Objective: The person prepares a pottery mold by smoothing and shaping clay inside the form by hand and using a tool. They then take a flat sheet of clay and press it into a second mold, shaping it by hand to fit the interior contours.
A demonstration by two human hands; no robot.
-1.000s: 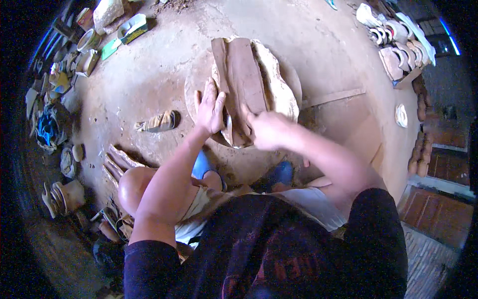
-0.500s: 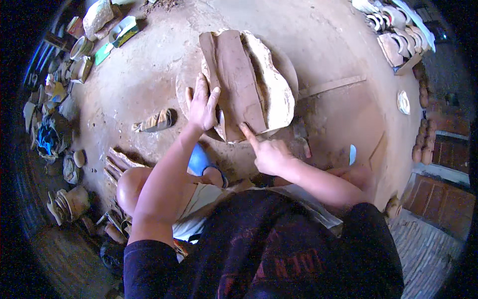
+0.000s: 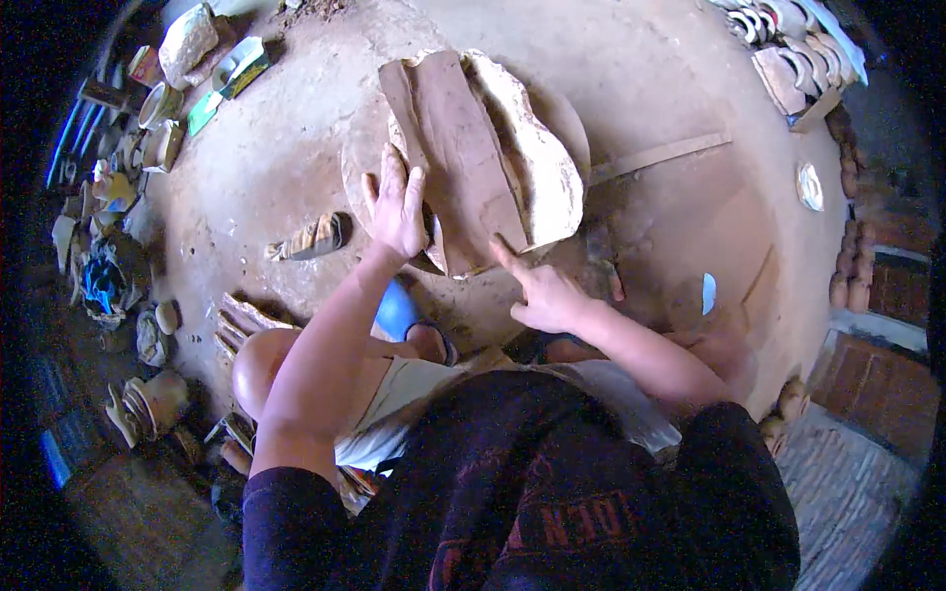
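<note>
A long slab of brown clay lies in a pale plaster mould, its left side raised in a fold. Both rest on a round board. My left hand is open, fingers stretched, laid against the left edge of the mould and clay. With its index finger out, my right hand touches the clay's near end by the mould's rim. Its thumb stands apart, the other fingers are curled, and nothing shows in its grasp.
A rolled cloth-like bundle lies on the floor to the left. A flat wooden strip reaches rightward from the board. Curved clay or plaster pieces are stacked far right. Tubs, bowls and a pale block crowd the left side.
My right index fingertip has shifted slightly right along the clay's near end, and its thumb now stands out more. My left hand keeps its place on the mould's edge. The view has tilted slightly.
</note>
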